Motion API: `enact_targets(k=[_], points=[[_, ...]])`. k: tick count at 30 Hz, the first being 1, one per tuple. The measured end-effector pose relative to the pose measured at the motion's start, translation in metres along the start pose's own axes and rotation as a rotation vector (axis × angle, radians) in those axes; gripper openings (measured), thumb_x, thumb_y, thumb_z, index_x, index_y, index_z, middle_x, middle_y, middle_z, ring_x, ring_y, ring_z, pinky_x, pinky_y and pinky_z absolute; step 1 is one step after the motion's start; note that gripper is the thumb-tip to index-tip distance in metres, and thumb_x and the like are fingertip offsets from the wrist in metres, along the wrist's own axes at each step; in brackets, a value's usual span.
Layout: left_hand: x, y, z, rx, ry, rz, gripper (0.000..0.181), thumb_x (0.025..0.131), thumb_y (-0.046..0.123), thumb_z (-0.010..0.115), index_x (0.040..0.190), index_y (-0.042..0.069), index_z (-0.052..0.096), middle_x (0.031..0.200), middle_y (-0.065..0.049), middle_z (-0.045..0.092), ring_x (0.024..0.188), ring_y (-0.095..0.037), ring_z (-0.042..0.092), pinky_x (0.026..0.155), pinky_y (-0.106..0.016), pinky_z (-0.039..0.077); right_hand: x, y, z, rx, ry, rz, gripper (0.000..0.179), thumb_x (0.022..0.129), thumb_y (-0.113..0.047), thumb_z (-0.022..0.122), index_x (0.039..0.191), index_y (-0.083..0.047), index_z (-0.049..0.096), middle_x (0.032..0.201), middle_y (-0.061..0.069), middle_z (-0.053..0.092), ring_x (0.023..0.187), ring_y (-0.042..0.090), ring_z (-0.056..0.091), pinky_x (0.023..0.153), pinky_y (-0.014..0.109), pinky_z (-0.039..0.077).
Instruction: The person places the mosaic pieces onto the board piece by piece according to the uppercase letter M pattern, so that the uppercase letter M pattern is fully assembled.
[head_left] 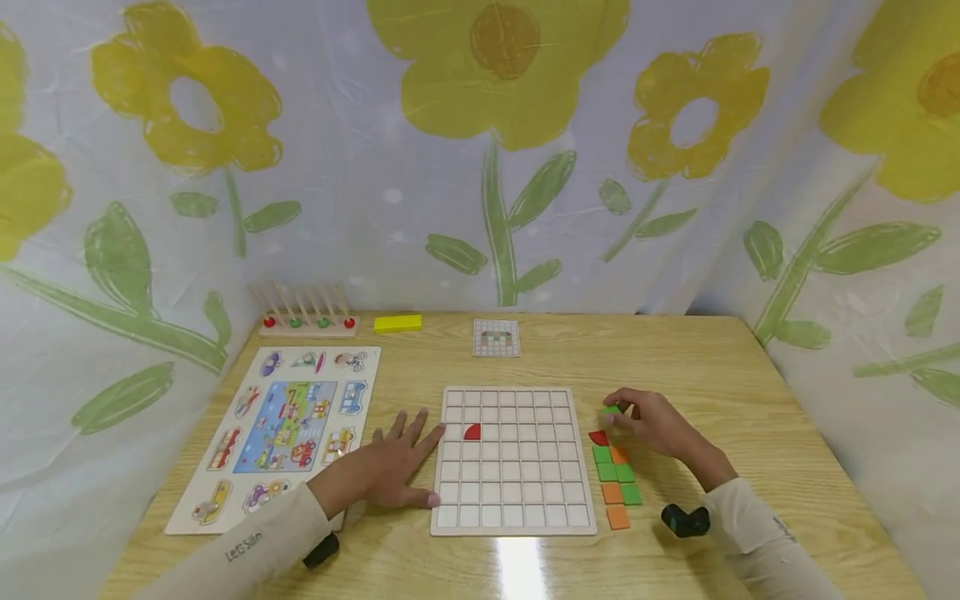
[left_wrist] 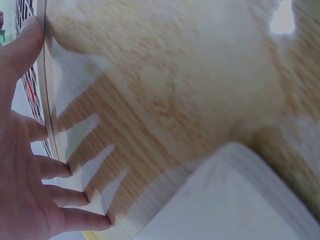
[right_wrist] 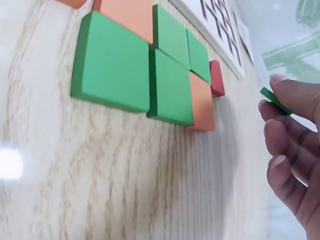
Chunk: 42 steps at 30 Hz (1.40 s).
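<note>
A pale wooden grid board (head_left: 512, 462) lies on the table, with one red quarter-circle tile (head_left: 472, 432) in a cell at its upper left. Spread along the board's left edge, my left hand (head_left: 397, 462) touches it with thumb and fingertips; the left wrist view shows those fingers straight. To the right of the board, my right hand (head_left: 651, 421) pinches a green tile (right_wrist: 276, 100) between thumb and index finger, held above the table. Just below it are a red quarter-circle tile (head_left: 597, 437) and a cluster of several green tiles (right_wrist: 112, 62) and orange tiles (right_wrist: 202, 102).
Behind the board lies a small pattern card (head_left: 496, 338). A vehicle picture puzzle (head_left: 198, 479) is at the left, partly under my left forearm. At the back left stand a peg rack (head_left: 309, 330) and a yellow block (head_left: 398, 323). A flowered curtain surrounds the table.
</note>
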<state>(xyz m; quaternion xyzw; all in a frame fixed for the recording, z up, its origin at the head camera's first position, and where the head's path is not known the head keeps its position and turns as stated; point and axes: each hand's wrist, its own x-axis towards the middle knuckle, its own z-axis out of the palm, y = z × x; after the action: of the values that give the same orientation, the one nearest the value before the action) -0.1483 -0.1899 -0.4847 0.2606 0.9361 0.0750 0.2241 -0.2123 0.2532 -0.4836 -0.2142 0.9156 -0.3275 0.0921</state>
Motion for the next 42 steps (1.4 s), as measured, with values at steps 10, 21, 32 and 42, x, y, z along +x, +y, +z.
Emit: enact_targets(k=[10, 21, 32, 42], points=[[-0.002, 0.004, 0.004, -0.041, -0.003, -0.002, 0.106, 0.086, 0.076, 0.056, 0.163, 0.017, 0.014, 0.167, -0.024, 0.006, 0.149, -0.056, 0.008, 0.109, -0.074, 0.025, -0.002, -0.007, 0.005, 0.099, 0.005, -0.006, 0.033, 0.098, -0.018, 0.067, 0.126, -0.001, 0.064, 0.103, 0.011, 0.065, 0.059, 0.009, 0.053, 0.054, 0.025, 0.047], [-0.005, 0.003, 0.002, -0.049, 0.003, -0.017, 0.105, 0.086, 0.075, 0.056, 0.163, 0.019, 0.014, 0.167, -0.023, 0.007, 0.150, -0.055, 0.008, 0.109, -0.074, 0.026, 0.004, -0.019, 0.008, 0.178, 0.025, -0.054, 0.027, 0.098, -0.016, 0.067, 0.121, -0.002, 0.064, 0.098, 0.011, 0.063, 0.055, 0.009, 0.051, 0.054, 0.026, 0.048], [-0.002, 0.002, 0.003, -0.063, 0.007, -0.009, 0.105, 0.085, 0.077, 0.057, 0.163, 0.019, 0.015, 0.167, -0.022, 0.007, 0.149, -0.056, 0.009, 0.108, -0.076, 0.026, 0.003, -0.027, 0.017, 0.227, 0.014, -0.043, 0.032, 0.100, -0.018, 0.064, 0.125, 0.001, 0.061, 0.102, 0.014, 0.060, 0.055, 0.006, 0.046, 0.051, 0.025, 0.044], [-0.001, 0.002, 0.000, -0.057, 0.012, -0.018, 0.105, 0.085, 0.074, 0.059, 0.163, 0.019, 0.015, 0.167, -0.023, 0.007, 0.149, -0.055, 0.009, 0.107, -0.076, 0.027, 0.008, -0.038, 0.022, 0.234, 0.024, -0.030, 0.031, 0.097, -0.016, 0.068, 0.124, -0.002, 0.063, 0.098, 0.011, 0.060, 0.053, 0.007, 0.045, 0.051, 0.024, 0.044]])
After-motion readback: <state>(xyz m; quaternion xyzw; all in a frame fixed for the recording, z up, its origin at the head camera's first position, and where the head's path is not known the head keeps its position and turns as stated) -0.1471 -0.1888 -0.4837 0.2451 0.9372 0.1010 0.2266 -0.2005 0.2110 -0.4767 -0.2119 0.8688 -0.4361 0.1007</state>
